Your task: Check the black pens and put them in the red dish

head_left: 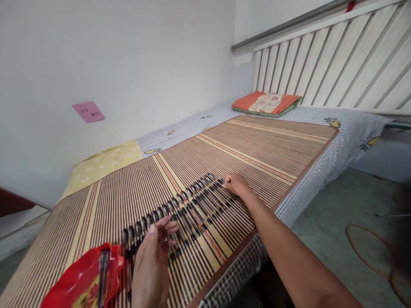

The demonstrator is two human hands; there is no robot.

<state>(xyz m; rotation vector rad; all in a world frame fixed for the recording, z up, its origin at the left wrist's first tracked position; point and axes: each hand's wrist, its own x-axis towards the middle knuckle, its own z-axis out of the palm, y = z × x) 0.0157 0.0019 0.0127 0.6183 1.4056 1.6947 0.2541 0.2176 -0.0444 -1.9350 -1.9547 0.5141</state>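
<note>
Several dark pens (186,209) lie side by side in a long row on a striped bamboo mat (257,149) that covers a bed. My right hand (236,185) reaches to the far end of the row, its fingers curled and pinched on a pen there. My left hand (154,261) hovers over the near end of the row, fingers loosely apart, its tips touching the pens. A red plastic bag (80,280) with two pens on it lies at the near left.
A folded orange cloth (266,103) rests at the head of the bed by a slatted headboard (337,60). A pink note (88,111) sticks to the white wall. An orange cord (369,252) lies on the floor at right.
</note>
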